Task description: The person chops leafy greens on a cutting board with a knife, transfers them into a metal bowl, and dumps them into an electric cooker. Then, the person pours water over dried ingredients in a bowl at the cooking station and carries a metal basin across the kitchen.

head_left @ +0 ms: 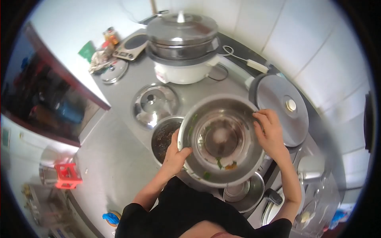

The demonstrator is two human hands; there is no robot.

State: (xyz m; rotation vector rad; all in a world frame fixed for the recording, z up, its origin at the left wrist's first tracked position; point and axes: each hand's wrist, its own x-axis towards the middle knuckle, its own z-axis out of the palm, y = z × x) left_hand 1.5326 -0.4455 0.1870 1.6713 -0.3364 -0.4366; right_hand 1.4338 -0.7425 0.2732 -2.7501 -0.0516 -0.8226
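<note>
A large metal basin [220, 101] is held up in front of me between both hands. Inside it lie a little liquid, bits of green leaf and an orange-brown scrap near the bottom side. My left hand [175, 155] grips the basin's left rim, thumb on the inner side. On the right rim my right hand [270, 129] is closed, fingers over the edge. Partly hidden under the basin's left side is a metal pot [156, 137] with dark contents. Below the basin, a smaller metal bowl [257, 193] shows in part.
A white electric cooker [182, 71] with a steamer stands at the back. Beside it are a glass lid [162, 99] and a digital scale [129, 47]. A large lidded pot [274, 95] stands right. A red stool [68, 175] is on the floor at left.
</note>
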